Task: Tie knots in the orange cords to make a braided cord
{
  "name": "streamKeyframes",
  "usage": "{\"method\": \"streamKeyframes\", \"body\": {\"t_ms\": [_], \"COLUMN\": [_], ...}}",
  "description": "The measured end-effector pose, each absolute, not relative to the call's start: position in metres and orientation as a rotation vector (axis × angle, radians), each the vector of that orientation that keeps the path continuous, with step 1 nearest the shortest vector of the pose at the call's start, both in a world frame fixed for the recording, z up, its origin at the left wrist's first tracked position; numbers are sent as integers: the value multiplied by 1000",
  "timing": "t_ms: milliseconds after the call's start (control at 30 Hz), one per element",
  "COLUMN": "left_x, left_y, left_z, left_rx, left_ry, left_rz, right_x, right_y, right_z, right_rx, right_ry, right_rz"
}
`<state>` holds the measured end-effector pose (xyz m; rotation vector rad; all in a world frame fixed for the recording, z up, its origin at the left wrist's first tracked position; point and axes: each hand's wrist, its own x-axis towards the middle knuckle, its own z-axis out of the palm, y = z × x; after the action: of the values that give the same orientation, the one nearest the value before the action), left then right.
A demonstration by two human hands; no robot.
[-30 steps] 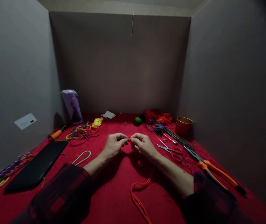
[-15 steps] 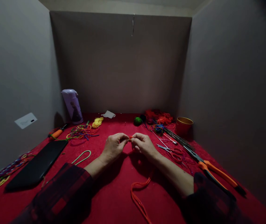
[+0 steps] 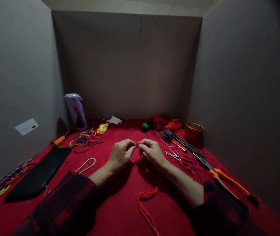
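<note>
Between the fingertips of both hands is a small knotted bit of orange-red cord (image 3: 137, 143), held just above the red cloth (image 3: 120, 209). My left hand (image 3: 121, 153) pinches it from the left, thumb against forefinger. From the right, my right hand (image 3: 152, 152) grips it the same way, its other fingers curled under. A length of orange-red cord (image 3: 146, 209) trails over the cloth below my right wrist toward the front edge; its link to the held knot is hidden. Red-handled scissors (image 3: 183, 160) lie right of my right hand.
Orange-handled pliers (image 3: 226, 182) and a red cup (image 3: 194, 129) are at the right. Yarn balls (image 3: 145, 127) and tangled red yarn (image 3: 171, 123) sit at the back. To the left are a black flat case (image 3: 39, 173), a purple flask (image 3: 76, 113), coloured cords (image 3: 87, 139) and a pale green loop (image 3: 88, 165).
Both hands stay almost in place, still pinching the cord. The fingertips and the knot have shifted very slightly; nothing else on the cloth has moved.
</note>
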<state>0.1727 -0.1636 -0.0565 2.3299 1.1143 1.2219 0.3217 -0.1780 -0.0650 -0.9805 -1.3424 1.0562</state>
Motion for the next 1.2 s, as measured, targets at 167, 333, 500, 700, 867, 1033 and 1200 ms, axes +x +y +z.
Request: {"method": "streamKeyframes", "body": {"t_ms": [167,333,500,700,867,1033,1200], "left_x": [174,173,173,171,170,170,169], "left_y": [-162,-161,-160,-162,-164,-163,-160], "left_z": [-56,-57,-58,-58,-57,-55,-56], "left_rx": [2094,2111,2131,2244,2400,2415,2351], "left_ry": [1082,1070,1080,1153,1169,1098,1033], "left_rz": [1202,1170,1172,1178,1194,1205,1213], "right_x": [322,323,324,324,324,324,324], "right_y": [-178,-178,-177,-179,-178,-177,-177], "right_z": [-65,-66,-68,-69,-68,-67,-68], "right_rx": [-943,-925,-928,-951,-948,-980,-1009], "right_ry": [-1357,-1363,-1473,-1618,-1638,-1586,-1535], "right_rz": [1053,1051,967,845,831,910,1025]}}
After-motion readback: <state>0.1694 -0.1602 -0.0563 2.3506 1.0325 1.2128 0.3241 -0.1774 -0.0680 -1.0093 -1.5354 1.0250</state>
